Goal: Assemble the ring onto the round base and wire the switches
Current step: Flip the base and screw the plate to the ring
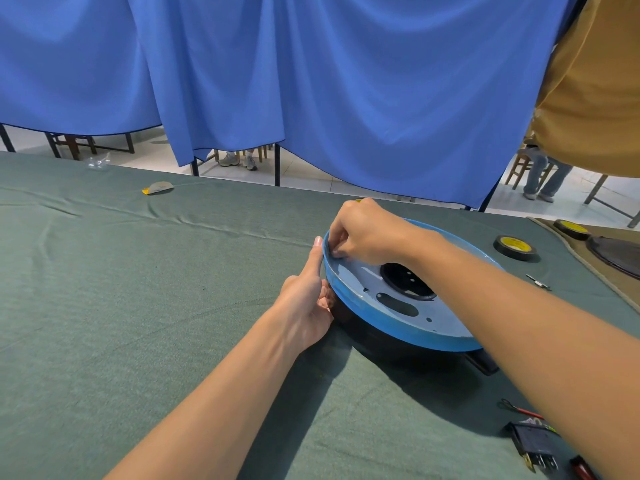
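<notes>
Switch nearest, left fingers gripping blue base, right fingers pinching its rim

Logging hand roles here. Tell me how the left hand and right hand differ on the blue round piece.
The left hand sits outside the blue round piece, low at its side; the right hand reaches over it from above. The left thumb lies straight up the rim's outer wall; the right hand's fingers curl and pinch at the rim's inner edge. Both work the same left stretch of rim.
</notes>
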